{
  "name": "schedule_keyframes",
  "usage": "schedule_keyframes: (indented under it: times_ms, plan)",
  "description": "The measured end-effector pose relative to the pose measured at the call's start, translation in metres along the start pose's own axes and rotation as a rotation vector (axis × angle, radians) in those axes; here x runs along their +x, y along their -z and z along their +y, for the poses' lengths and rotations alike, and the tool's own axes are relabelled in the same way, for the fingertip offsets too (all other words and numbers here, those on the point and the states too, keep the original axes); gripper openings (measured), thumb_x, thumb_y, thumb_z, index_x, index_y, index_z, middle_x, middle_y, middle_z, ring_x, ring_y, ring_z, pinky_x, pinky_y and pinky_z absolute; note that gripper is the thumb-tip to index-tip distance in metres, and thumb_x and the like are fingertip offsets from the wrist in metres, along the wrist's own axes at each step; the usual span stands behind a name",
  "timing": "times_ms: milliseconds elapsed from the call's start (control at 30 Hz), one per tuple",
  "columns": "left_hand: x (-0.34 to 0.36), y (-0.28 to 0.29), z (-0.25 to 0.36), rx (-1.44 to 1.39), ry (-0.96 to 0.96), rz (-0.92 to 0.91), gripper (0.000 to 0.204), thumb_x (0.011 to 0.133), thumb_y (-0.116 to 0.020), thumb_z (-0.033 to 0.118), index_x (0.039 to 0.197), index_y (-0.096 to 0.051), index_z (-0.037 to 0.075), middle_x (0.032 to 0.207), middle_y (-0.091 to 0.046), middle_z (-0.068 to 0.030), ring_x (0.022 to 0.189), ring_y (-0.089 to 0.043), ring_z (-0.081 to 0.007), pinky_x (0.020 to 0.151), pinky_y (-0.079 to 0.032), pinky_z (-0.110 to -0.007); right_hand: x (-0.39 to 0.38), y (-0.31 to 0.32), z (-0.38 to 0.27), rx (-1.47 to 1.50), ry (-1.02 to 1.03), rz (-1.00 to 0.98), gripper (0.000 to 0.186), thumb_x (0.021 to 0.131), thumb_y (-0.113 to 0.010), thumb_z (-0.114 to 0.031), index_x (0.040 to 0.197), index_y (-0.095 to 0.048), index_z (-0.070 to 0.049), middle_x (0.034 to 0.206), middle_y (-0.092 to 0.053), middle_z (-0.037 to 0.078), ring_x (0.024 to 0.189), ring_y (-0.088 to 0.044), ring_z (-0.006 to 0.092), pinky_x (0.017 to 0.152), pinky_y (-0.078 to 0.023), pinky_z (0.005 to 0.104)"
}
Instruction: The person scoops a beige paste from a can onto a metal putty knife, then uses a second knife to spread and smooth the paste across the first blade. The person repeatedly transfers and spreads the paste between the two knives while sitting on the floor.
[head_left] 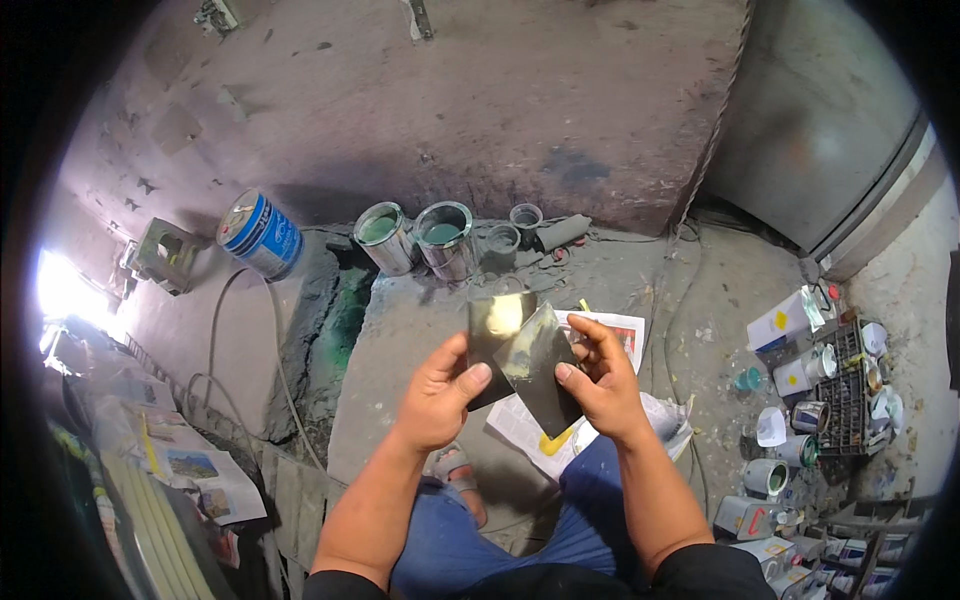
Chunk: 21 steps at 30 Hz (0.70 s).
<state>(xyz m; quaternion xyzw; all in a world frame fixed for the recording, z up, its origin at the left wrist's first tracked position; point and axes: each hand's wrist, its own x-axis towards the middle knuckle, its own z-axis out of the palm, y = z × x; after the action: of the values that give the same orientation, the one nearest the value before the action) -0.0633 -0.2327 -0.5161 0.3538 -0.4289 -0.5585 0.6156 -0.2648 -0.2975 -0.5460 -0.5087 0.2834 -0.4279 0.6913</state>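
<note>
In the head view, find at the centre a left dark sheet [487, 345] and a right dark sheet [545, 378], overlapping, with pale shine on both. Left hand [437, 393]: fingers nearly closed, gripping the left dark sheet, thumb in front. Right hand [610, 388]: fingers half curled, pinching the right dark sheet. Better, probably, to grip by edges only, leaving shiny faces untouched. At 6 o'clock, newspaper [515, 428]; beyond, rough grey floor [390, 350]. At 11 o'clock, open tins [453, 262]; at 10, blue bucket [275, 240]; at 3, black crate [845, 430]; at 12, stained wall [480, 110].
</note>
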Motion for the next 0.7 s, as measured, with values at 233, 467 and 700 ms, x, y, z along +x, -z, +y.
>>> schedule_keyframes:
  times_ms: [233, 467, 700]
  plan:
    - [-0.001, 0.002, 0.003, 0.983, -0.144, -0.161, 0.038, 0.087, -0.053, 0.000, 0.125, -0.054, 0.002, 0.122, -0.055, -0.0132, 0.109, -0.055, -0.0270, 0.093, -0.042, -0.030, 0.011, 0.013, -0.025, -0.013, 0.194, -0.059, 0.060, 0.082, -0.064, 0.001, 0.135, -0.038, -0.005, 0.108, -0.056, 0.005, 0.099, -0.053, 0.0115, 0.088, -0.043, 0.0265]
    - [0.003, 0.035, 0.003, 0.332, 0.231, -0.055, 0.040, 0.090, -0.054, 0.006, 0.128, -0.048, -0.001, 0.119, -0.058, -0.0067, 0.106, -0.054, -0.0127, 0.092, -0.043, -0.028, 0.007, 0.016, -0.065, -0.400, 0.650, -0.074, 0.050, 0.082, -0.058, 0.011, 0.129, -0.044, -0.002, 0.118, -0.060, 0.015, 0.105, -0.059, 0.0216, 0.090, -0.047, 0.0334]
    - [0.003, 0.029, 0.016, 0.089, 0.229, -0.131, 0.041, 0.090, -0.053, 0.004, 0.130, -0.046, -0.003, 0.119, -0.057, -0.0060, 0.106, -0.054, -0.0118, 0.094, -0.042, -0.027, 0.007, -0.012, -0.065, -0.755, 0.869, -0.301, 0.053, 0.070, -0.057, 0.019, 0.117, -0.056, -0.003, 0.114, -0.064, 0.012, 0.097, -0.062, 0.0276, 0.083, -0.051, 0.0348]
